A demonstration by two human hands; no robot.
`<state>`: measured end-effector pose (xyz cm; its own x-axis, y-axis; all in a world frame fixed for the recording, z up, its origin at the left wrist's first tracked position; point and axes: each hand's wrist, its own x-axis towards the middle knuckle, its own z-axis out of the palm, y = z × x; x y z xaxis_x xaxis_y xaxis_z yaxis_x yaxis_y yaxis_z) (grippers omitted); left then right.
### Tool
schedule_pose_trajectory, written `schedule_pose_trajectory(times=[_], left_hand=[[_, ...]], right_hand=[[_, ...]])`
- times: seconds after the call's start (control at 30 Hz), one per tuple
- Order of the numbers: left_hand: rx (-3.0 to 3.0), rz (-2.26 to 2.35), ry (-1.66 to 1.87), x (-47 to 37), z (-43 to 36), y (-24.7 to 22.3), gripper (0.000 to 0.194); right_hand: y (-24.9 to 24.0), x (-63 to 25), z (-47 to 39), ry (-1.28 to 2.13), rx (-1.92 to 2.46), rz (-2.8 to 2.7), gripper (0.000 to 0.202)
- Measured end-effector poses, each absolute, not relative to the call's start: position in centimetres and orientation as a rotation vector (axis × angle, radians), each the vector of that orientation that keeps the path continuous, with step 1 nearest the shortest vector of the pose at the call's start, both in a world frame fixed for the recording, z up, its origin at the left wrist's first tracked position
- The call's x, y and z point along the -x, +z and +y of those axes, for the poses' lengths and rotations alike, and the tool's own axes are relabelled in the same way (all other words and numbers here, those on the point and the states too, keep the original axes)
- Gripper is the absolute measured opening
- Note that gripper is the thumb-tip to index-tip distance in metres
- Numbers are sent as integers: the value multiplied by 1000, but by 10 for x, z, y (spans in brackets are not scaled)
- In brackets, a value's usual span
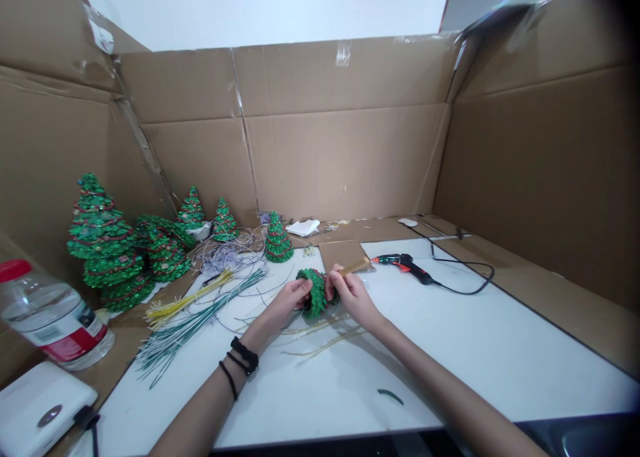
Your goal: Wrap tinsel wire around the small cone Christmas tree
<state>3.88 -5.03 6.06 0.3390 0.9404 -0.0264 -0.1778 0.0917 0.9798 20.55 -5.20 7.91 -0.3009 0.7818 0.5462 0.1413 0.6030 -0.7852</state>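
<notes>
My left hand [295,295] is closed around a small green decorative Christmas tree [316,296], tipped on its side above the white board. My right hand [353,297] is at the tree's right side, its fingers pinched on a tan, stick-like handle [356,266]. The handle's working end is hidden by my fingers. Just right of the handle, a black hot glue gun [413,269] lies on the board with its orange-red tip toward my right hand. Thin yellow strands [325,344] lie beneath my hands.
Finished-looking trees [103,244] stand at left; a smaller tree [278,238] stands behind my hands. Green wires [200,324] and yellow wires [187,300] lie left. A bottle [55,317] and white box [45,407] sit near left. Cardboard walls [345,144] enclose the board [480,337].
</notes>
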Motion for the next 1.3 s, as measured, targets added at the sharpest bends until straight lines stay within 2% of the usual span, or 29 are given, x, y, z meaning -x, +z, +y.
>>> schedule_pose_trajectory(times=[0.43, 0.8, 1.3], left_hand=[[-1135, 873, 1020, -40, -53, 63, 49], [-1081, 841, 1006, -40, -48, 56, 54], [-1098, 850, 974, -41, -52, 62, 45]], right_hand=[[80, -202, -39, 1126, 847, -1462, 46], [85, -198, -19, 1177, 904, -1534, 45], [83, -196, -26, 1055, 897, -1593, 40]])
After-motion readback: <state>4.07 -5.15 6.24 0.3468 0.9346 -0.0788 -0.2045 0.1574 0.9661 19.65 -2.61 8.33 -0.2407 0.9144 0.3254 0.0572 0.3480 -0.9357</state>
